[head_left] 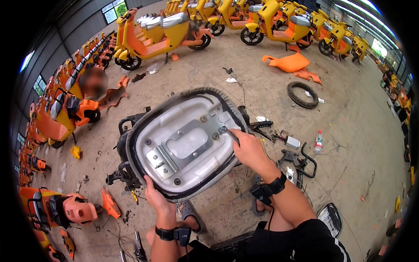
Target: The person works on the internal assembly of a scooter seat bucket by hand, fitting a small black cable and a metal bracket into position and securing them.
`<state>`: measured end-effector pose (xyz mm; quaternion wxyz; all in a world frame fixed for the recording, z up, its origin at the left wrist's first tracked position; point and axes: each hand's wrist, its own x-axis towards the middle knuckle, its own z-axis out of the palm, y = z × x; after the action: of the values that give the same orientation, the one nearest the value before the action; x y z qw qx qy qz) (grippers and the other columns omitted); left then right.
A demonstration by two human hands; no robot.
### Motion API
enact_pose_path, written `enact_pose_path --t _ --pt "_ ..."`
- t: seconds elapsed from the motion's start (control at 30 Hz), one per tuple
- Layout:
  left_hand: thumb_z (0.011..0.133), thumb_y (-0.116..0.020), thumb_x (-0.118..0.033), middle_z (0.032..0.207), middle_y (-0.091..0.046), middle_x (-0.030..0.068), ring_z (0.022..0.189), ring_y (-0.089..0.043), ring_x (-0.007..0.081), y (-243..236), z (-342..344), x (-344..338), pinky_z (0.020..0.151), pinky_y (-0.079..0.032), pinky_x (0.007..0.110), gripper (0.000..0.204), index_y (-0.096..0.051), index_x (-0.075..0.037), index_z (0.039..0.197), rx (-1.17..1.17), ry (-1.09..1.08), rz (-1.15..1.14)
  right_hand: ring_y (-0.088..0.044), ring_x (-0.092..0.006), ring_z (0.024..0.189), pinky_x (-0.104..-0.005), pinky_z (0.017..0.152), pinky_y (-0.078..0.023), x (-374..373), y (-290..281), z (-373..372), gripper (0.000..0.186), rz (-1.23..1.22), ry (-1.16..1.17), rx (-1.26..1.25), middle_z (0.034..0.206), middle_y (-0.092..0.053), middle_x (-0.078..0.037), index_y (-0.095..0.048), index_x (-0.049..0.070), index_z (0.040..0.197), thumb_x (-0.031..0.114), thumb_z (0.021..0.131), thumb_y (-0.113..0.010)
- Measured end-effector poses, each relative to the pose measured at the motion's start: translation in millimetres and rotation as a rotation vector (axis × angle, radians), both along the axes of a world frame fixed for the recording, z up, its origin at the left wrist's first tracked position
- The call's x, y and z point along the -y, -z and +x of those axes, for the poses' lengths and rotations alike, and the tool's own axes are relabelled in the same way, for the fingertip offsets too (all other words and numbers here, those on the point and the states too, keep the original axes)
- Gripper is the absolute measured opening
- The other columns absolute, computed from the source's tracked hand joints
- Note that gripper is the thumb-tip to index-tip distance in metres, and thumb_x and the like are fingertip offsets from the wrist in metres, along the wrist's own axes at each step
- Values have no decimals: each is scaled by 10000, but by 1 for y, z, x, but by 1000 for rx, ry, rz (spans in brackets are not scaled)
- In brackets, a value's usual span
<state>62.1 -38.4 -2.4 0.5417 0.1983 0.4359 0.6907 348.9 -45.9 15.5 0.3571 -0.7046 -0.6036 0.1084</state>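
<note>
An upturned scooter seat [209, 168] lies in front of me, its pale plastic underside facing up and a dark, frayed cover edge running round it. A metal bracket plate [187, 144] is bolted across the underside, with a hinge piece at its near left end. My right hand [248, 150] grips a wrench [231, 134], whose head sits at a bolt by the plate's far right end. At the near left rim, my left hand [156, 196] holds the seat, its thumb along the edge and the other fingers mostly hidden.
Black scooter parts [126, 174] stand beneath and left of the seat. To the right lie a bent black bar [309, 161], a plastic bottle [318, 142] and a tyre [302, 95]. An orange panel [288, 62] and yellow scooters [166, 37] are farther off.
</note>
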Motion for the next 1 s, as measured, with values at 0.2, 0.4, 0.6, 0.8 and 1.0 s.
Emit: enact_pose_path --t 0.2,0.4,0.6,0.8,1.0 --pt "1033 -461 -366 1012 -697 118 896 -660 198 20 -25 -2 794 -524 343 469 -661 56 1078 -61 -31 -24 -627 -397 979 -456 852 -499 4 -24 -36 282 21 -169 -51 1052 -667 -206 -635 55 1145 213 929 -550" --pt "1019 -498 -369 1108 -666 116 961 -631 176 -6 -6 1 873 -487 319 458 -610 55 1150 -64 13 -93 -596 -262 627 -351 559 -452 77 -118 -93 226 14 -817 167 741 -581 -80 -692 82 1029 84 814 -621" --pt "1043 -413 -341 1358 -542 110 1174 -556 256 -5 -4 1 1011 -422 375 468 -485 11 1345 -121 147 -2 -537 -187 526 -296 504 -402 138 -126 -115 280 119 -868 373 672 -514 -29 -714 104 1019 50 750 -659" --pt "1044 -412 -364 1336 -542 122 1163 -555 260 -9 -7 6 1027 -420 386 483 -484 21 1326 -174 112 28 -521 -181 519 -305 509 -397 147 -119 -124 275 51 -938 307 663 -505 -19 -716 103 1005 61 738 -666" --pt "1046 -387 -386 1331 -547 121 1166 -554 267 -5 -2 3 1043 -408 385 496 -483 11 1329 -170 149 54 -505 -175 512 -315 515 -391 162 -117 -129 270 -2 -895 316 654 -497 -10 -719 103 992 72 727 -673"
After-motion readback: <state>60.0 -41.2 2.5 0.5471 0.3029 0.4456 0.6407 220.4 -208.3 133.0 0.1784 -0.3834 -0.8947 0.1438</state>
